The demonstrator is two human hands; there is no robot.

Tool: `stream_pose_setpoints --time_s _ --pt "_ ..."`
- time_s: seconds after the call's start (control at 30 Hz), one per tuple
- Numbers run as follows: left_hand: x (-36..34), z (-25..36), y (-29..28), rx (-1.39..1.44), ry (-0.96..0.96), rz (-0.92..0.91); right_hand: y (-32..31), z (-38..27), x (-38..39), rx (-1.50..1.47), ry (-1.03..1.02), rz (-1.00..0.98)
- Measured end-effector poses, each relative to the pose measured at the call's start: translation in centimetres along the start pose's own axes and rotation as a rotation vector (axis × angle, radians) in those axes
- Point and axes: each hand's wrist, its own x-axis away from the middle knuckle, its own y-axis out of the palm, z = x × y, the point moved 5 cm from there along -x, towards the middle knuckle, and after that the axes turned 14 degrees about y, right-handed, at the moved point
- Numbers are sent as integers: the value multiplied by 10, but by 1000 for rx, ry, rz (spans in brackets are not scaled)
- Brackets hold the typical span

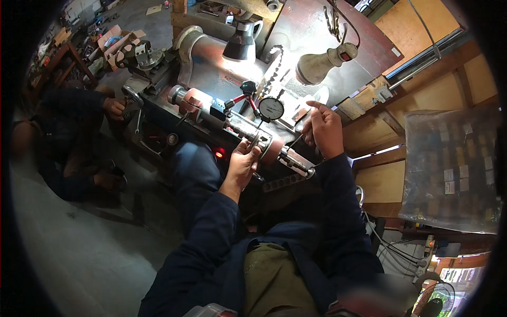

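While the lathe [211, 79] sits lit under the work lamp [322, 63], a checking step looks to be in hand; the left hand [243, 165] is clenched around the round steel part [261, 142] on the spindle, just below the dial gauge [271, 108]; the right hand [323, 129] pinches a thin rod [296, 141] beside it; a slow turn, watching the needle, seems called for next; another person's hand [114, 108] rests at the far end.
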Motion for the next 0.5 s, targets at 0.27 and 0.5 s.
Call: stream_pose_setpoints --time_s 0.27,0.5 --pt "0 4 2 -52 -11 -10 -15 24 -3 -382 74 -388" --pt "-1 4 1 1 -3 5 -22 22 -17 42 -172 -173"
